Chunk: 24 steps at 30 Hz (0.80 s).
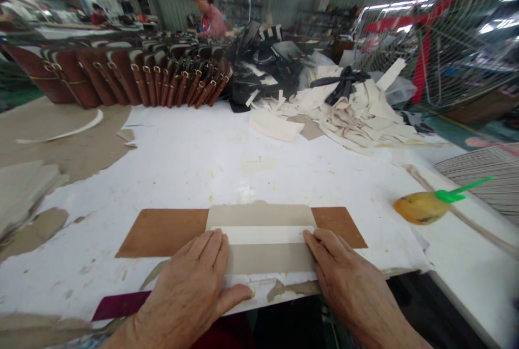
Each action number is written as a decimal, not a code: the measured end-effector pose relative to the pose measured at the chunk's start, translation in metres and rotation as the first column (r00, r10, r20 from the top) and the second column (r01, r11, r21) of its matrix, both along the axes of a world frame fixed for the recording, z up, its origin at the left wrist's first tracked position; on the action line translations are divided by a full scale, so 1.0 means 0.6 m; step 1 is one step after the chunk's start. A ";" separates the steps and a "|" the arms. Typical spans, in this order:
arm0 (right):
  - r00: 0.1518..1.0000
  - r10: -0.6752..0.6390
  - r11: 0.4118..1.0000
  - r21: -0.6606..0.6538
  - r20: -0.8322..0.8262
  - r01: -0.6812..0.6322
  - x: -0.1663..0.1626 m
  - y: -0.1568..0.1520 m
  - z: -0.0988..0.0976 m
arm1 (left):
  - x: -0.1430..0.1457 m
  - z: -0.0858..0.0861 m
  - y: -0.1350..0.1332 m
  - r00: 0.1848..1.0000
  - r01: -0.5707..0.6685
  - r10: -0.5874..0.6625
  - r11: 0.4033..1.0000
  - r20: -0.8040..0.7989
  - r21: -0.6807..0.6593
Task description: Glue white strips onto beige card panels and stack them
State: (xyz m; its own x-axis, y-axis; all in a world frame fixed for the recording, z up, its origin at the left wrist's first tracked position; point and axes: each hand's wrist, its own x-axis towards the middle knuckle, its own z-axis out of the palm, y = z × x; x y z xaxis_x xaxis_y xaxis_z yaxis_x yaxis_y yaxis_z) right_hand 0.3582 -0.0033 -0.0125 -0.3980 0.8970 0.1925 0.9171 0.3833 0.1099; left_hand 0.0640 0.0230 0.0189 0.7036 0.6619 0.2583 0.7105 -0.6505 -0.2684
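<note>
A brown leather panel (162,231) lies flat near the table's front edge. On its middle sits a grey card piece (259,215) with a white strip (265,234) across it. My left hand (190,289) lies flat with fingers stretched out, pressing the left end of the strip and the grey piece. My right hand (344,279) lies flat on the right end, fingers extended to the strip's edge. Neither hand grips anything.
A yellow glue bottle with a green nozzle (425,206) lies at the right. A heap of white cut pieces (357,111) and black parts sits at the back. A row of brown bags (133,76) lines the far left. Another person (208,11) works behind. Grey boards (22,189) lie left.
</note>
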 end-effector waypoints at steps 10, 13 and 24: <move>0.989 -0.071 0.997 0.010 -0.128 0.072 0.018 0.010 0.004 | -0.033 -0.023 -0.004 0.981 -0.063 0.083 0.991 0.177 -0.118; 0.966 -0.134 0.990 0.009 -0.220 0.140 0.034 0.014 0.016 | -0.055 -0.029 -0.010 0.937 -0.051 0.103 0.985 0.333 -0.162; 0.684 -0.270 0.961 -0.142 -0.678 0.238 -0.003 0.009 0.000 | -0.046 -0.049 -0.018 0.658 -0.122 0.374 0.909 0.654 -0.398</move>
